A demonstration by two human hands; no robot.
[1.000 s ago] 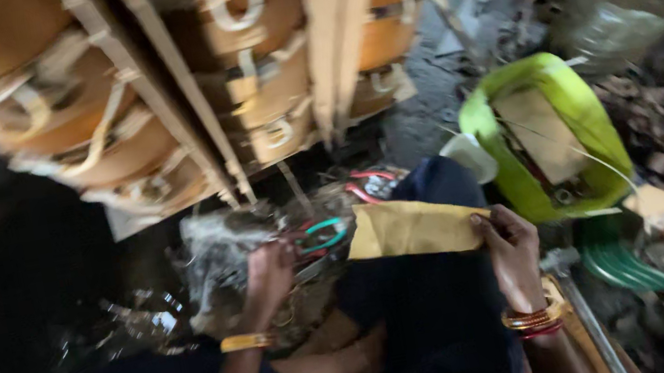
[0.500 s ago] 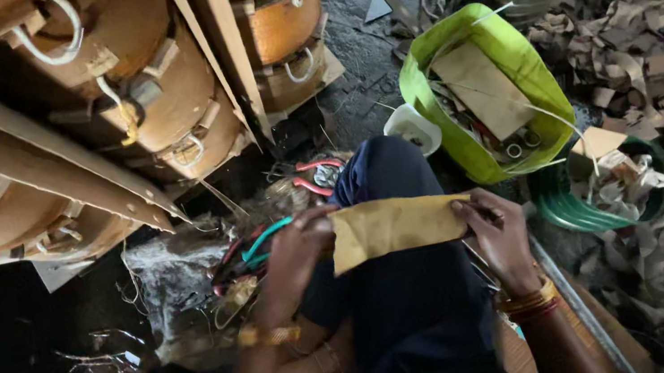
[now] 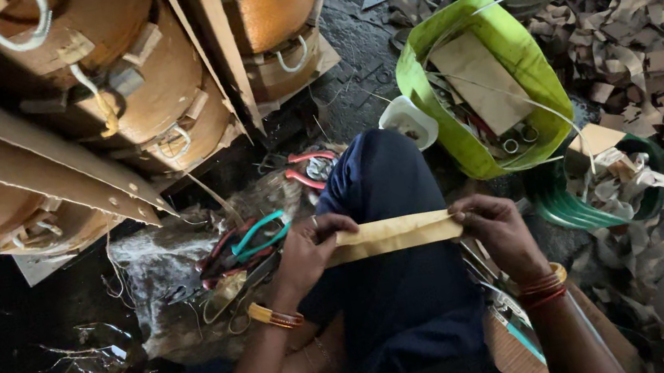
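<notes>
Yellowish-brown paper, a long folded strip [image 3: 392,235], is stretched flat between both hands above the person's dark blue trouser leg [image 3: 401,293] in the head view. The left hand [image 3: 308,254] has its grip pinched together on the strip's left end, thumb on top, and the right hand [image 3: 491,222] has its grip closed on the right end; each wrist wears bangles. Just left of the left hand, on the floor, lies a cluster of hand tools [image 3: 243,248] with red and teal handles, on crumpled clear plastic. Beyond the knee sits a small white cup [image 3: 407,120], and right of it a bright green basket [image 3: 530,70] holding a brown board piece and bits of wire. Near the right hand a dark green basin [image 3: 568,208] carries paper scraps, with a heap of brown cardboard offcuts [image 3: 649,21] beyond it. Large orange-brown wound coils [image 3: 139,75] with wooden strips fill the upper left.
</notes>
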